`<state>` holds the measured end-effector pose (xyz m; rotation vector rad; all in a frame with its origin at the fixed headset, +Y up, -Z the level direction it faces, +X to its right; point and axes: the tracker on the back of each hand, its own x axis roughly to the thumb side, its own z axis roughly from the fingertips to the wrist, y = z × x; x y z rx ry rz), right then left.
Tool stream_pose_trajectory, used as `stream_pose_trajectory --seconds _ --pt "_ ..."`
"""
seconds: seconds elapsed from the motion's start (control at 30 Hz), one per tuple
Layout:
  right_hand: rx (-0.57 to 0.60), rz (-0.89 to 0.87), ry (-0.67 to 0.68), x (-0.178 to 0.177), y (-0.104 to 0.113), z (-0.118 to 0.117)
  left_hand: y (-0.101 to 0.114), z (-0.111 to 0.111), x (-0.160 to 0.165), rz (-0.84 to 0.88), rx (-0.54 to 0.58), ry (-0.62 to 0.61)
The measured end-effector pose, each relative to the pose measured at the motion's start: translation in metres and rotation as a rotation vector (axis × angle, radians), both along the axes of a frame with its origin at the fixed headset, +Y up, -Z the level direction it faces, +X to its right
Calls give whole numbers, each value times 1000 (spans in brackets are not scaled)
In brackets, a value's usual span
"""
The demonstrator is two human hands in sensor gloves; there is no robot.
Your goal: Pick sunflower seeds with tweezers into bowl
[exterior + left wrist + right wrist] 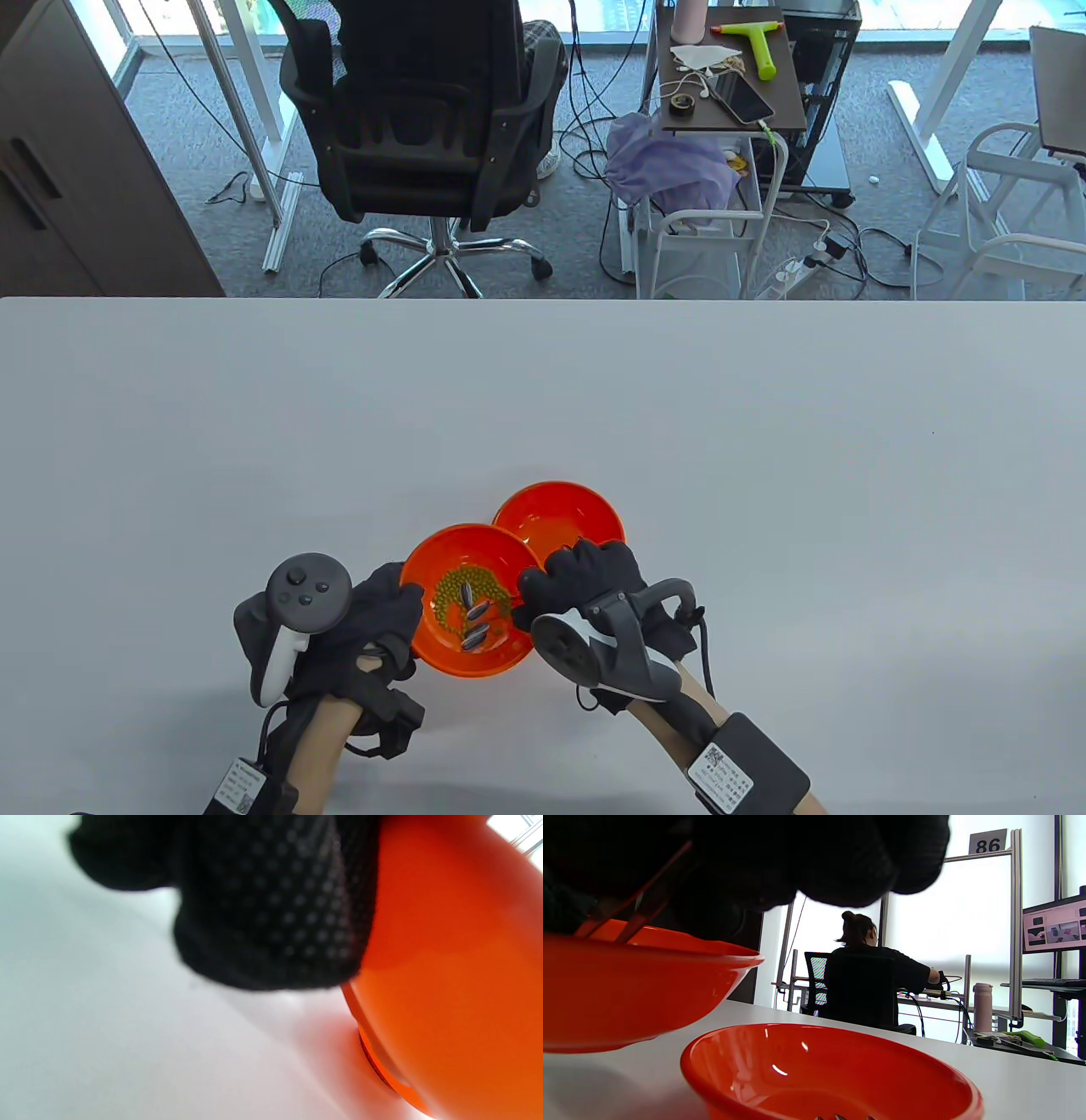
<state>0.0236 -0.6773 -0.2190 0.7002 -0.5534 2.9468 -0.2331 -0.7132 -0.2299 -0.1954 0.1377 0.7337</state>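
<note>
Gripping the near orange bowl at its left rim, the left hand has its gloved fingers curled onto the edge in the table view. That bowl is lifted and tipped, and it holds a bed of small green beans with several dark striped sunflower seeds lying on top. Over on the other side, the right hand is bunched up at the bowl's right rim, fingers folded down toward the seeds; from up here the tweezers are hidden under the glove. Just behind, touching or nearly touching the first bowl, sits a second orange bowl on the white table.

Left wrist view now: blurred and very close. A dotted black gloved finger presses against the orange wall of the near bowl, with the pale table below it.

Right wrist view: the dark glove fills the top, and two thin reddish-looking tweezer arms run down from it into the raised bowl on the left, tips hidden behind the rim, so whether they pinch a seed I cannot tell. Lower and nearer the camera stands the second bowl, with a few dark seed tips just showing at the frame's bottom edge.
</note>
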Motion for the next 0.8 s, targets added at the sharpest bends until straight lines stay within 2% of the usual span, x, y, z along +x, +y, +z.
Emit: stream_pose_trajectory --seconds 0.23,0.57,0.8 --pt "13 72 12 -9 -7 4 0 0 1 1 3 -4" --pt "44 20 27 -6 -7 2 0 0 1 -1 -3 -6" --pt "45 -122 -102 11 4 -6 0 0 0 -2 -4 0"
